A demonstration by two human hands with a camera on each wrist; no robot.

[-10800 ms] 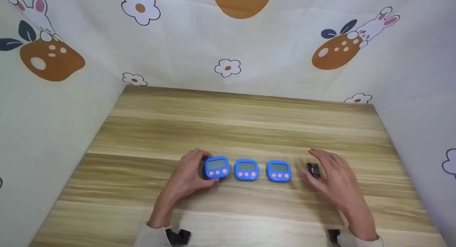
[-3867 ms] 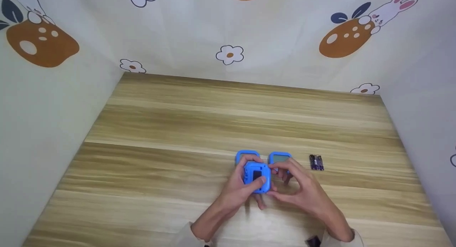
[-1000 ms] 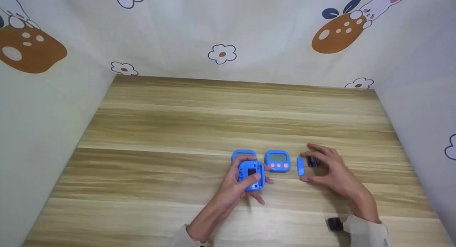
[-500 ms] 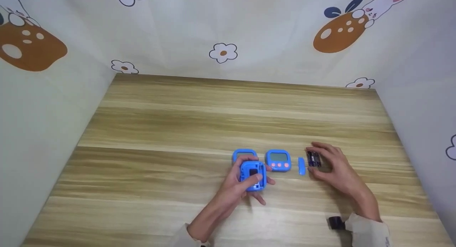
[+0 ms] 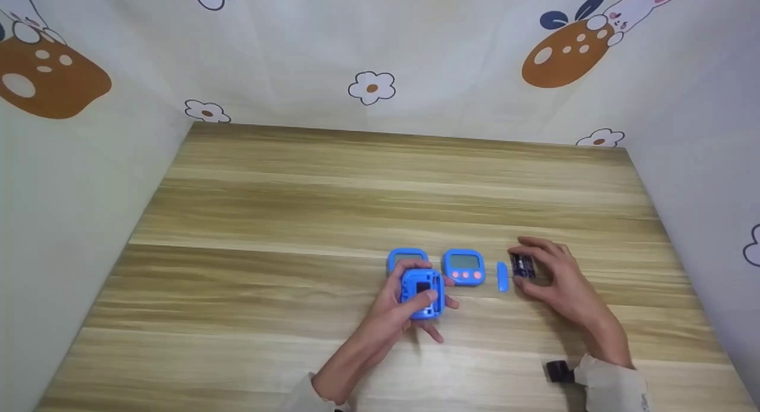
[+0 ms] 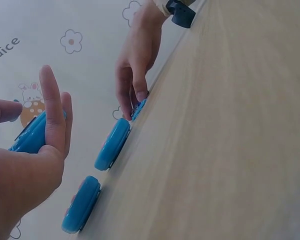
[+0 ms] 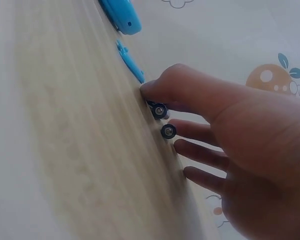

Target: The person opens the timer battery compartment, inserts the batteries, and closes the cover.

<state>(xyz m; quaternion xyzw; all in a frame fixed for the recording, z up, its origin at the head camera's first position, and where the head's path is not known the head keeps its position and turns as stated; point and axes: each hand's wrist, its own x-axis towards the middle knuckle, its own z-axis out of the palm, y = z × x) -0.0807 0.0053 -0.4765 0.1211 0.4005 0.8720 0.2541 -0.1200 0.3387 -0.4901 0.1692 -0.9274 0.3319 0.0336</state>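
My left hand (image 5: 395, 302) grips a blue digital timer (image 5: 409, 290) with its back up, the thumb lying across it. Along the right side of that back, the long battery slot is uncovered. At the right, my right hand (image 5: 561, 284) is at a small group of dark batteries (image 5: 523, 266), thumb and forefinger at opposite ends of the leftmost one, pinching it. In the right wrist view the thumb covers that battery's end, while other battery (image 7: 168, 131) ends show beside it. The blue battery cover (image 5: 502, 276) lies on the table just left of the batteries.
Two more blue timers lie face up: one timer (image 5: 464, 268) shows fully, the other timer (image 5: 407, 255) is partly hidden behind my left hand. The wooden table (image 5: 267, 222) is bounded by patterned cloth (image 5: 297, 56) at the back and sides.
The timer was lifted from the left and turned over. Its cover came off and was laid down by my right hand, which then moved right and closed in on the batteries.
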